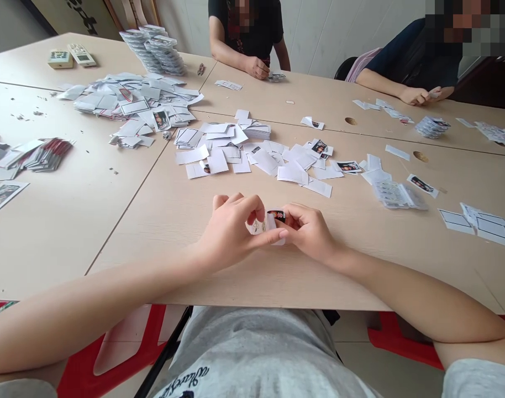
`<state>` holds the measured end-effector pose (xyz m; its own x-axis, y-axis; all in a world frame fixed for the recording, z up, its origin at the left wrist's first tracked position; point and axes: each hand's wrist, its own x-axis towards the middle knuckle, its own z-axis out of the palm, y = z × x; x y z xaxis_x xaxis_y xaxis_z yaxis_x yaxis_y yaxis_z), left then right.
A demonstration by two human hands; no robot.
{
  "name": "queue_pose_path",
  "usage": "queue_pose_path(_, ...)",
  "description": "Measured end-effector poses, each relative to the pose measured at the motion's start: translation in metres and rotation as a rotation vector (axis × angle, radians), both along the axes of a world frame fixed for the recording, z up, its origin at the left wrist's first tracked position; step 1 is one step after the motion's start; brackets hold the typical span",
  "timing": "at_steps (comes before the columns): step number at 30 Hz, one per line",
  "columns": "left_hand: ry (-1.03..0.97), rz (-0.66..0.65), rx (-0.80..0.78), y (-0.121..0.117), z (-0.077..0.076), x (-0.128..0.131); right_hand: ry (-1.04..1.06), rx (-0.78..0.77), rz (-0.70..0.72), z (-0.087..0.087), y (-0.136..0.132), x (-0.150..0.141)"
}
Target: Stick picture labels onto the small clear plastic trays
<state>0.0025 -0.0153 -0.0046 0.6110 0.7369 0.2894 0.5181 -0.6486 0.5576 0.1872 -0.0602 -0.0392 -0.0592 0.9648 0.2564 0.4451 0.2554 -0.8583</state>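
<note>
Paper slip [266,228] with a small dark printed picture is pinched between the fingertips of both hands, just above the centre of the frame's lower half. The left hand [230,229] and the right hand [306,232] are curled close together, and much of the slip's white part is hidden by the fingers. Beneath them, the forearms are rested on the pale counter [153,232]. Just beyond the hands, a loose heap of white paper slips [236,157] is spread across the middle of the frame, with printed pictures visible among them. Toward the upper left, a larger heap of white paper pieces [128,99] is seen, with leaning stacks of packets [152,50] behind it. Red-edged card strips [41,157] are piled at the left edge, and clear plastic packets [397,194] are laid to the right. At the top, a small packet is held by a co-worker's hand [256,67], and another co-worker's hand [414,95] is seen at the upper right.
</note>
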Motion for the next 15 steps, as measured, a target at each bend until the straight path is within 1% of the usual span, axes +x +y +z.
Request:
queue_pose_path(2,0.021,0.0,-0.058,-0.0007,0.0017,0.0009,-0.014,0.01,-0.003,0.0005,-0.0007,-0.0003)
queue_pose_path(8,0.043,0.016,-0.151,0.0016,0.0004,-0.0029,-0.057,-0.004,-0.049,0.001,-0.0014,-0.0006)
queue_pose_path(12,0.023,0.009,-0.173,0.0047,0.0014,-0.0058,-0.014,-0.008,-0.028,-0.0006,-0.0003,0.0008)
queue_pose_path(15,-0.024,0.014,-0.256,0.0081,0.0035,-0.0074,-0.001,-0.029,-0.004,-0.0007,0.0011,0.0035)
